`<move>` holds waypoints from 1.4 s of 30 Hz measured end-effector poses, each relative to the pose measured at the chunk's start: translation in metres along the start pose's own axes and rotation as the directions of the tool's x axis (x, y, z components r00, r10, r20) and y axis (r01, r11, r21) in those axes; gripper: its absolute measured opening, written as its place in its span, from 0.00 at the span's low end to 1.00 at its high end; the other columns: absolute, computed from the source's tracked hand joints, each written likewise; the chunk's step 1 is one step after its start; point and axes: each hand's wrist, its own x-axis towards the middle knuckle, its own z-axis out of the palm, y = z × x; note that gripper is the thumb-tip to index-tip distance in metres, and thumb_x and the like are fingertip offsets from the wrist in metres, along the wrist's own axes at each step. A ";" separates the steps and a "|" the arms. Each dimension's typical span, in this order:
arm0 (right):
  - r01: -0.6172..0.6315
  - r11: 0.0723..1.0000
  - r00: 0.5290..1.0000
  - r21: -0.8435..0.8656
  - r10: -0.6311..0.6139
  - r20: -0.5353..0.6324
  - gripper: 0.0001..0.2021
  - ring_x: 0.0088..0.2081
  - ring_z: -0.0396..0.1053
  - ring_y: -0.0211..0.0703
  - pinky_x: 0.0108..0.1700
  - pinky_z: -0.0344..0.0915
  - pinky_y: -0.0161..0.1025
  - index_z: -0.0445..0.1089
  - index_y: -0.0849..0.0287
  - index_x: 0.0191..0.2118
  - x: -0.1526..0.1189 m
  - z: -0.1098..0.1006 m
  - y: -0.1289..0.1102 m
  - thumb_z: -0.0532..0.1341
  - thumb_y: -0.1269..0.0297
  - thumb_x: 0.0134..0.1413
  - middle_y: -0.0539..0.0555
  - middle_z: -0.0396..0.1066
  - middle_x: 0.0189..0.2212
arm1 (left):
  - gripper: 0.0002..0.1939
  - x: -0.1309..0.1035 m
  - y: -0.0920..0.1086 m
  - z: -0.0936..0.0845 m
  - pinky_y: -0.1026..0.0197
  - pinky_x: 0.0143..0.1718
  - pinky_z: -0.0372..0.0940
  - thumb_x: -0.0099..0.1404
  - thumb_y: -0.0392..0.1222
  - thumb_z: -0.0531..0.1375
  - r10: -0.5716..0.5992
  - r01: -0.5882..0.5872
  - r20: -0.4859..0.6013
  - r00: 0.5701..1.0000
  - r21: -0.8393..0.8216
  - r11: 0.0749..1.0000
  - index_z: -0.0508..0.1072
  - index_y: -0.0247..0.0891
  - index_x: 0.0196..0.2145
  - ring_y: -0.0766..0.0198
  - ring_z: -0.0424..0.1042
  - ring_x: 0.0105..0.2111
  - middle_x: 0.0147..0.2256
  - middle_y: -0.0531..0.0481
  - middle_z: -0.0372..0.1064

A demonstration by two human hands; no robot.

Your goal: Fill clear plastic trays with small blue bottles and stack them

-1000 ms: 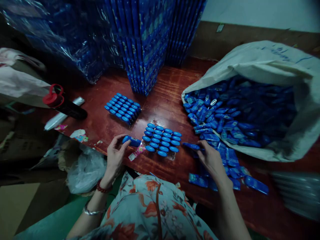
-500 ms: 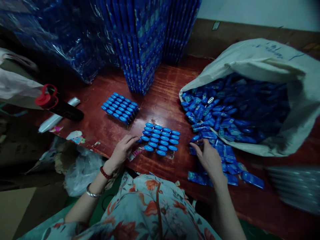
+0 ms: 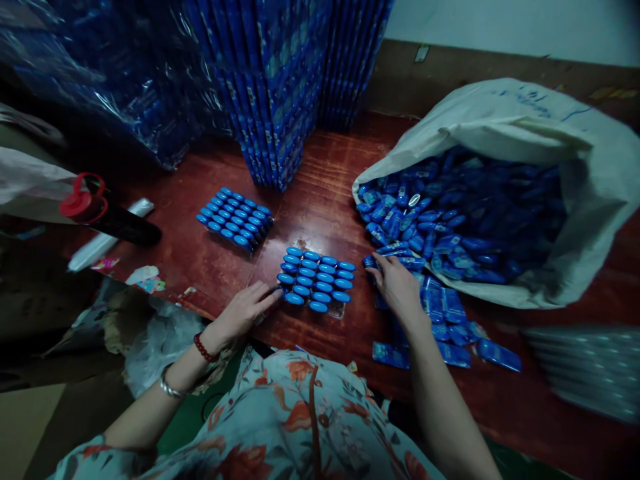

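Observation:
Rows of glossy blue oval packs (image 3: 318, 279) stand in a clear tray in front of me. My left hand (image 3: 247, 308) rests at the left edge of this group, its fingers close together against an end pack; whether it grips one is hard to see. Over the loose blue packs to the right, my right hand (image 3: 395, 283) has its thumb and fingertips on a small blue pack (image 3: 371, 262). A second block of blue packs (image 3: 235, 217) sits farther back on the left. Several flat blue packs (image 3: 443, 303) lie beside my right hand.
An open white sack (image 3: 500, 113) full of blue packs lies at the right. Tall blue stacks (image 3: 280, 87) rise at the back. A black bottle with a red lid (image 3: 123, 223) lies left, beside a plastic roll (image 3: 105, 240). Clear trays (image 3: 585, 367) are at the right edge.
My right hand has moved slightly up and left among the loose packs. My left hand has come closer against the near group's left edge. The view has shifted slightly.

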 end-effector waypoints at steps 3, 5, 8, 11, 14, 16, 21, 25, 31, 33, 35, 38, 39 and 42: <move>-0.034 0.995 0.995 -0.091 0.042 0.087 0.21 0.40 0.69 0.52 0.31 0.61 0.38 0.60 0.61 0.55 0.009 -0.004 -0.013 0.56 0.60 0.58 0.65 0.66 0.45 | 0.18 -0.006 0.003 0.003 0.55 0.42 0.67 0.68 0.31 0.46 0.037 -0.038 0.010 0.999 0.039 0.999 0.64 0.37 0.53 0.59 0.67 0.43 0.44 0.39 0.67; -0.004 0.998 0.989 -0.057 0.012 0.148 0.19 0.39 0.70 0.53 0.31 0.60 0.38 0.62 0.61 0.50 0.014 -0.006 -0.014 0.58 0.58 0.55 0.64 0.67 0.42 | 0.18 -0.009 0.005 0.004 0.55 0.42 0.67 0.68 0.31 0.46 0.038 -0.038 0.016 0.999 0.051 0.998 0.64 0.36 0.53 0.59 0.66 0.42 0.43 0.39 0.67; 0.026 0.986 0.992 0.164 -0.046 0.117 0.18 0.35 0.69 0.50 0.31 0.60 0.39 0.62 0.59 0.45 0.016 -0.004 -0.005 0.60 0.55 0.52 0.58 0.70 0.34 | 0.17 -0.007 0.007 0.002 0.56 0.40 0.67 0.68 0.32 0.46 0.009 -0.010 0.019 1.000 0.049 0.999 0.64 0.36 0.52 0.59 0.66 0.40 0.42 0.40 0.67; -0.013 0.837 0.998 0.547 0.042 -0.040 0.18 0.28 0.68 0.45 0.29 0.62 0.39 0.60 0.58 0.44 0.004 -0.002 0.009 0.59 0.52 0.51 0.52 0.68 0.28 | 0.16 0.004 0.005 -0.002 0.60 0.38 0.66 0.68 0.31 0.46 -0.018 0.018 0.019 1.000 0.023 1.000 0.64 0.35 0.51 0.61 0.66 0.39 0.42 0.40 0.67; -0.099 0.487 0.990 0.868 0.139 0.035 0.21 0.23 0.68 0.41 0.25 0.65 0.39 0.58 0.55 0.45 -0.023 -0.004 0.017 0.59 0.50 0.49 0.48 0.68 0.26 | 0.14 0.017 -0.002 -0.008 0.62 0.34 0.64 0.68 0.31 0.47 -0.016 0.016 0.041 0.999 -0.009 1.000 0.64 0.33 0.49 0.62 0.65 0.35 0.38 0.42 0.66; -0.174 0.296 0.982 0.939 0.122 0.144 0.21 0.23 0.69 0.41 0.26 0.68 0.39 0.59 0.55 0.44 -0.046 -0.004 0.015 0.62 0.51 0.47 0.47 0.69 0.26 | 0.14 0.025 -0.004 -0.012 0.62 0.34 0.63 0.68 0.30 0.47 0.007 -0.006 0.079 0.997 -0.016 1.000 0.64 0.34 0.48 0.62 0.65 0.35 0.37 0.43 0.66; -0.117 0.252 0.985 0.961 0.152 0.080 0.15 0.29 0.72 0.41 0.33 0.71 0.40 0.62 0.54 0.39 -0.089 0.014 -0.012 0.63 0.56 0.48 0.49 0.71 0.30 | 0.12 0.041 -0.005 -0.019 0.60 0.40 0.64 0.67 0.30 0.48 0.101 -0.098 0.190 0.977 -0.028 0.995 0.65 0.36 0.45 0.61 0.65 0.39 0.41 0.43 0.65; 0.203 0.599 0.961 0.775 0.032 -0.276 0.07 0.39 0.71 0.42 0.41 0.69 0.40 0.65 0.55 0.41 -0.096 0.034 -0.030 0.58 0.65 0.56 0.53 0.71 0.36 | 0.13 0.045 -0.009 -0.020 0.59 0.41 0.64 0.67 0.30 0.47 0.111 -0.110 0.218 0.969 -0.017 0.994 0.65 0.36 0.46 0.61 0.66 0.40 0.42 0.43 0.65; 0.506 0.846 0.836 0.170 -0.432 -0.339 0.13 0.35 0.66 0.41 0.35 0.62 0.37 0.65 0.61 0.45 -0.087 0.022 -0.028 0.49 0.76 0.59 0.56 0.69 0.34 | 0.16 0.033 -0.012 -0.013 0.61 0.36 0.65 0.68 0.29 0.45 0.108 -0.112 0.121 0.987 0.023 0.993 0.62 0.34 0.51 0.63 0.65 0.35 0.38 0.44 0.65; 0.521 0.853 0.830 -0.019 -0.512 -0.222 0.13 0.32 0.65 0.42 0.33 0.58 0.38 0.66 0.61 0.43 -0.083 0.010 -0.033 0.48 0.78 0.57 0.55 0.69 0.31 | 0.17 0.029 -0.009 -0.011 0.60 0.39 0.65 0.67 0.28 0.44 0.120 -0.125 0.110 0.987 0.039 0.991 0.61 0.35 0.52 0.62 0.65 0.36 0.38 0.43 0.65; 0.552 0.824 0.821 -0.129 -0.564 -0.088 0.13 0.32 0.64 0.42 0.33 0.56 0.38 0.67 0.61 0.41 -0.078 -0.002 -0.041 0.49 0.79 0.56 0.55 0.68 0.30 | 0.18 0.029 -0.006 -0.011 0.58 0.42 0.65 0.66 0.27 0.44 0.123 -0.129 0.121 0.985 0.043 0.991 0.62 0.35 0.51 0.62 0.66 0.38 0.39 0.43 0.65; 0.571 0.801 0.821 -0.179 -0.560 0.109 0.13 0.33 0.65 0.42 0.34 0.55 0.38 0.67 0.59 0.40 -0.069 -0.016 -0.057 0.51 0.79 0.55 0.55 0.69 0.31 | 0.16 0.036 -0.002 -0.015 0.58 0.41 0.66 0.66 0.28 0.46 0.091 -0.096 0.177 0.980 0.021 0.995 0.63 0.35 0.48 0.61 0.67 0.39 0.41 0.42 0.65; 0.566 0.805 0.824 -0.178 -0.543 0.164 0.13 0.33 0.66 0.42 0.34 0.55 0.38 0.67 0.58 0.41 -0.067 -0.020 -0.062 0.51 0.79 0.55 0.55 0.69 0.32 | 0.15 0.041 -0.001 -0.018 0.58 0.41 0.66 0.66 0.28 0.47 0.076 -0.081 0.205 0.976 0.016 0.997 0.64 0.36 0.47 0.61 0.67 0.40 0.42 0.42 0.65; 0.531 0.830 0.836 -0.168 -0.482 0.260 0.13 0.34 0.67 0.43 0.34 0.57 0.37 0.66 0.58 0.43 -0.062 -0.027 -0.071 0.51 0.78 0.56 0.57 0.69 0.34 | 0.12 0.054 0.002 -0.022 0.57 0.42 0.66 0.65 0.29 0.49 0.065 -0.073 0.316 0.946 0.015 0.997 0.66 0.36 0.44 0.59 0.67 0.41 0.42 0.43 0.65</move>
